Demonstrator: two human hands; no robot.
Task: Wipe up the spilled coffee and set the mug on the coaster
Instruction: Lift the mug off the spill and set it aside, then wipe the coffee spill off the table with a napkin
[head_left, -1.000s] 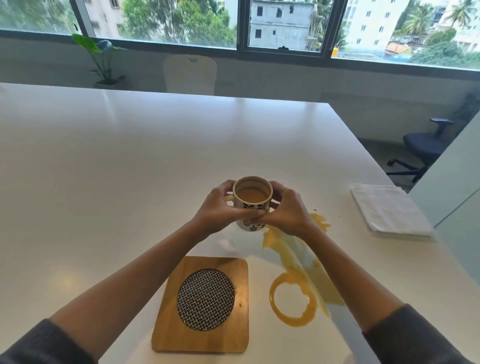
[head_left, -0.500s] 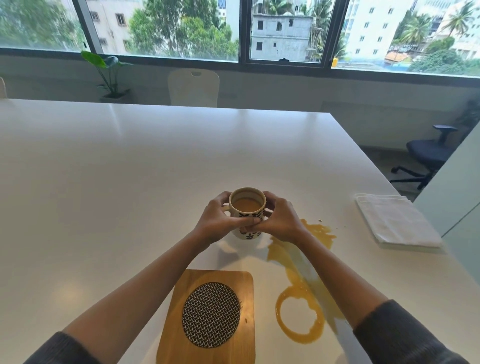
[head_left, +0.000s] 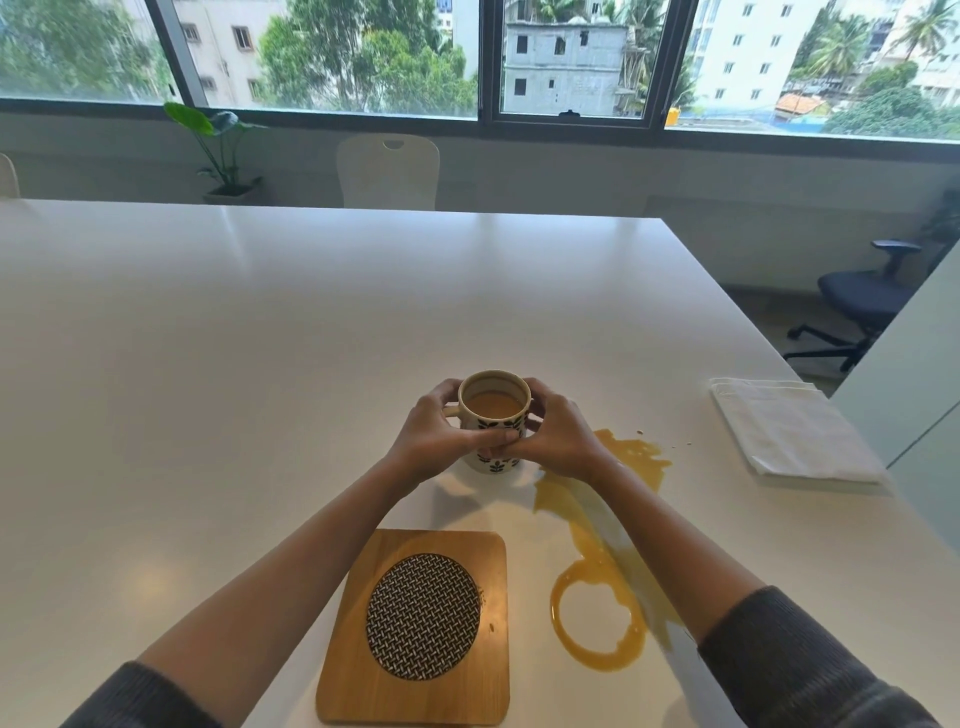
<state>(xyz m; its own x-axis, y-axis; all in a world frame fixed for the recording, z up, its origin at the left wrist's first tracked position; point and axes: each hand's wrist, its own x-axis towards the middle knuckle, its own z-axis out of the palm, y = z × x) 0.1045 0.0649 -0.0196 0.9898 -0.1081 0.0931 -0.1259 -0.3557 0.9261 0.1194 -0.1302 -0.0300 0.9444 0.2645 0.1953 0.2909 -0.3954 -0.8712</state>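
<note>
The mug is gripped from both sides by 2 hands. The left hand wraps the left side, where the handle projects, and the right hand wraps the right side. The fingers of both hands curl round the far wall, and the thumbs meet on the near wall over the dark leaf pattern. The mug is upright and holds light brown coffee to just below the rim. Whether its base touches the table cannot be told; a shadow lies on the surface directly below it.

The coaster lies flat on the table, nearer than the mug and slightly to the left. It is a square wooden board with rounded corners and 1 round woven black-and-white insert at its centre. The mug is apart from it.

The spilled coffee lies on the table to the right of the coaster. It forms 1 ring-shaped mark at the near end, joined by a streak to a wider puddle at the far end, just right of the mug. The right forearm crosses above the streak. A few small drops lie beyond the puddle.

A folded white cloth lies near the right table edge, well apart from the spill.

Both forearms are bare, with dark sleeves at the elbows.
</note>
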